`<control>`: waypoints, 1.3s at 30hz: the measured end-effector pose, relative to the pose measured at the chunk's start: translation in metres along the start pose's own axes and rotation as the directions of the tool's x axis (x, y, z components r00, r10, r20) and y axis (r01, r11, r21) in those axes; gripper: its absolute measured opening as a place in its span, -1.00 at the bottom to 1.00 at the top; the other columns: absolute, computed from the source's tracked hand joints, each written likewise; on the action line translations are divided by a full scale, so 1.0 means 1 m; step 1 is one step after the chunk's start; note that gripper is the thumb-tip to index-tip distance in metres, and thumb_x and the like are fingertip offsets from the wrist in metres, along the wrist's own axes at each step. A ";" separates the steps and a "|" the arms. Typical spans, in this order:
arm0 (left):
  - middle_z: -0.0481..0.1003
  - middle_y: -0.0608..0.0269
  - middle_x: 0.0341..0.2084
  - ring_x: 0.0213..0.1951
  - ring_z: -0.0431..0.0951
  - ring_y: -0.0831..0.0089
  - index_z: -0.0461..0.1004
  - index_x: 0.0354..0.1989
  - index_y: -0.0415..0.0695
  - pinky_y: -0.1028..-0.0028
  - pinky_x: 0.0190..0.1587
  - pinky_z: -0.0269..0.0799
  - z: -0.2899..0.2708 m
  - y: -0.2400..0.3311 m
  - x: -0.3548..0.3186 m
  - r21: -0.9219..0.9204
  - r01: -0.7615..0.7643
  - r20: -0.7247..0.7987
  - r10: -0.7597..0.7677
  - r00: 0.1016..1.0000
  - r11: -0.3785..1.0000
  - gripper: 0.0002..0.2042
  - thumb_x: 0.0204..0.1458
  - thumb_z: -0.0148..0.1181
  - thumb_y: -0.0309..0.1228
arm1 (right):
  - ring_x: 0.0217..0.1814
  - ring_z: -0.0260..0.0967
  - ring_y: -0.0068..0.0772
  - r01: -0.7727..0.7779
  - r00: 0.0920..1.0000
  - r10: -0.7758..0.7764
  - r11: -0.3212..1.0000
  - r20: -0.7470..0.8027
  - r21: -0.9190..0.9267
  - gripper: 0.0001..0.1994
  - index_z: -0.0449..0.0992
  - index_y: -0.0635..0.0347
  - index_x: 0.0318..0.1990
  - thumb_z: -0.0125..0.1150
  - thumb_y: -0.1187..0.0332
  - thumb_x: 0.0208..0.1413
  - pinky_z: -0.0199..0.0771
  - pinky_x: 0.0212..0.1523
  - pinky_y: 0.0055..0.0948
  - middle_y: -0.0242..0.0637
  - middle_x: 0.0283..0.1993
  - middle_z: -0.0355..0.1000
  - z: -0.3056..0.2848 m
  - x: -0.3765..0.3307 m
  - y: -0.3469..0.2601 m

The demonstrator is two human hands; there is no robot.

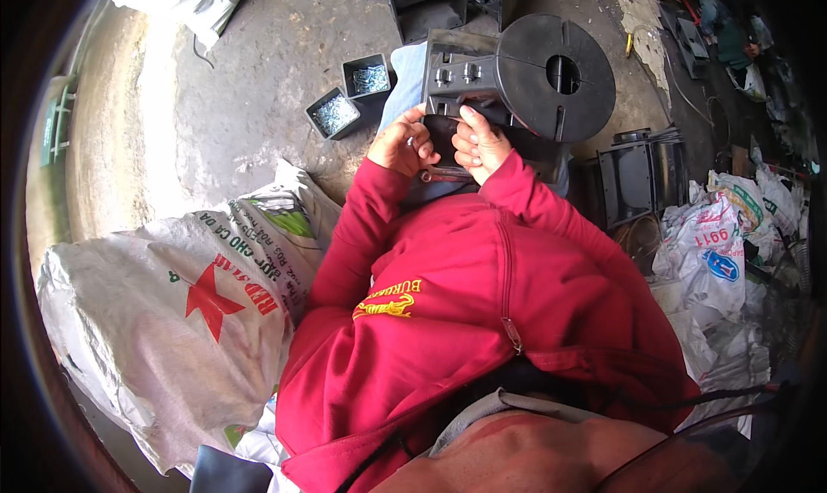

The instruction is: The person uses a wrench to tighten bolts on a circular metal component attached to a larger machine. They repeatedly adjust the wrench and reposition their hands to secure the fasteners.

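A black plastic assembly (465,49) rests before me, with metal fittings on its boxy body. At its right end sits a large round black disc (534,79) with slits and a central hole. My left hand (403,145) is at the near left corner of the body, its fingers curled together; what they pinch, if anything, is hidden. My right hand (482,145) is closed at the near edge, thumb up and fingers bent, against the assembly. Just below the hands shows the ring-shaped end of a metal tool, perhaps a spanner (426,176).
Two black bins (332,133) of small screws stand at the left on the concrete floor (267,71). More black plastic housings (428,15) lie beyond, another housing (639,178) at the right. A large white woven sack (164,277) fills the left; plastic bags (706,252) lie right.
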State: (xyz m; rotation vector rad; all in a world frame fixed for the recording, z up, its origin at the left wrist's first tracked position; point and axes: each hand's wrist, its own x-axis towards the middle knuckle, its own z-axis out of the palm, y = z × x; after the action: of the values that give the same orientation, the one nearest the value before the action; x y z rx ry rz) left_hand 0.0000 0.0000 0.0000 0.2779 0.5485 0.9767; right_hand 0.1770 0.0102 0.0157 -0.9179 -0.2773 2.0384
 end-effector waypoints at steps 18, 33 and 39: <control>0.53 0.38 -0.48 -0.52 0.43 0.74 0.49 -0.17 -0.16 0.71 -0.61 0.25 0.043 0.039 -0.013 0.753 -0.326 -0.037 0.531 0.847 0.572 -0.81 0.02 0.20 -0.48 | -0.75 -0.10 -0.78 0.036 0.999 -0.036 0.995 0.000 0.092 -0.73 0.23 -0.05 -0.50 0.25 0.24 0.04 -0.12 -0.77 -0.73 -0.63 -0.68 0.02 0.001 0.002 0.005; 0.49 0.25 -0.45 -0.49 0.47 0.44 0.49 -0.35 -0.12 0.54 -0.54 0.34 0.042 0.014 0.018 0.658 -0.390 0.751 0.527 0.396 -0.645 -0.74 -0.26 0.32 -0.65 | -0.74 -0.12 -0.82 0.035 0.994 -0.050 0.988 0.094 0.152 -0.73 0.21 -0.03 -0.51 0.18 0.23 0.10 -0.14 -0.78 -0.75 -0.64 -0.68 0.02 -0.007 0.004 0.009; 0.49 0.24 -0.40 -0.39 0.48 0.36 0.50 -0.34 -0.13 0.46 -0.35 0.39 0.040 0.013 0.017 0.675 -0.377 0.732 0.514 0.447 -0.634 -0.73 -0.28 0.33 -0.65 | -0.74 -0.15 -0.82 0.041 0.996 -0.052 0.990 0.070 0.138 -0.76 0.23 -0.04 -0.48 0.15 0.23 0.12 -0.15 -0.78 -0.76 -0.64 -0.67 0.03 -0.009 0.007 0.014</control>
State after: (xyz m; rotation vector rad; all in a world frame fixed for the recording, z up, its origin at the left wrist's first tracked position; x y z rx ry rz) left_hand 0.0204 0.0225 0.0334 2.4647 1.3159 1.4094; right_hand 0.1725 0.0066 -0.0015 -0.7469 -0.1950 2.0240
